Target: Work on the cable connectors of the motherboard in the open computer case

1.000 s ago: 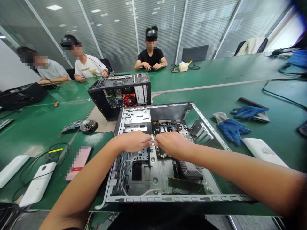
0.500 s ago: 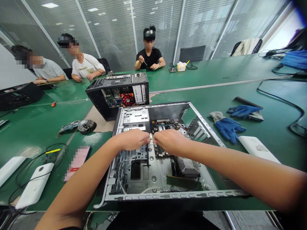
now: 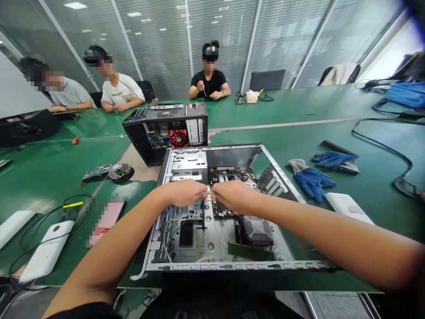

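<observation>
1. An open computer case (image 3: 212,266) is laid on its side on the green table (image 3: 49,177), open face up, so its inside can be reached from above.
2. Over the middle of the case, the left hand (image 3: 182,193) and the right hand (image 3: 234,196) are brought fingertip to fingertip.
3. A small pale part (image 3: 209,191) is pinched between them; it is too small to be named. Both hands are closed around it, fingers pressed together, apparently so that it is steadied from both sides.
4. Just beneath the hands inside the case, the motherboard (image 3: 229,177) is seen, and nearer the case's front edge a finned heatsink (image 3: 257,226) is seated.
5. A white cable (image 3: 166,239) is looped along the case's left floor, clear of the hands.
6. The case's raised metal rim is met on every side, so room for the forearms is given only over the near edge, where both arms are passed.
7. Behind the case, a second black tower (image 3: 166,130) is stood close, with little gap left there.
8. To the right of the case, blue gloves (image 3: 312,181) are laid apart from it, and open table is left between.
9. To the left of the case, white boxes (image 3: 46,252) and black cables are spread, well apart.
10. Beyond the case, three other people are seated at the table's far side, their hands kept at their own work.
</observation>
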The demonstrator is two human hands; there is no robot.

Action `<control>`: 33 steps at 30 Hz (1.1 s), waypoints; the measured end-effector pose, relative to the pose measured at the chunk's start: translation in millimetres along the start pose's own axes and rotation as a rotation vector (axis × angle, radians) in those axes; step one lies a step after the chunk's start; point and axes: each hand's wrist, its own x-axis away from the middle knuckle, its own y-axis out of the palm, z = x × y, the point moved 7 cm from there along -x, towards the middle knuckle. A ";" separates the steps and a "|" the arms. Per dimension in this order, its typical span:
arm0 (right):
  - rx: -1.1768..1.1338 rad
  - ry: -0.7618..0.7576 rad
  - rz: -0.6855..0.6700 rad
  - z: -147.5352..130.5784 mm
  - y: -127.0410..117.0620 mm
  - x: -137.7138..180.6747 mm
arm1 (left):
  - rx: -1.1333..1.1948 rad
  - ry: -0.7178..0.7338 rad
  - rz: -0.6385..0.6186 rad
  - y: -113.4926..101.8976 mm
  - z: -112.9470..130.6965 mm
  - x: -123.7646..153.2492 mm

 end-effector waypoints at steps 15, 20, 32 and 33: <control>-0.212 0.140 -0.047 4.3 -3.4 -1.1 | -0.083 -0.042 0.060 -4.8 1.8 2.8; -0.223 0.107 0.017 4.2 -0.9 -1.3 | -0.073 -0.046 0.055 -3.3 -0.4 2.7; -0.145 0.110 -0.025 -0.7 -2.2 -0.5 | 0.026 0.021 0.037 -5.8 -3.0 5.7; -0.139 0.117 -0.034 -1.1 -2.6 -0.9 | 0.028 0.018 0.034 -5.9 -3.4 6.0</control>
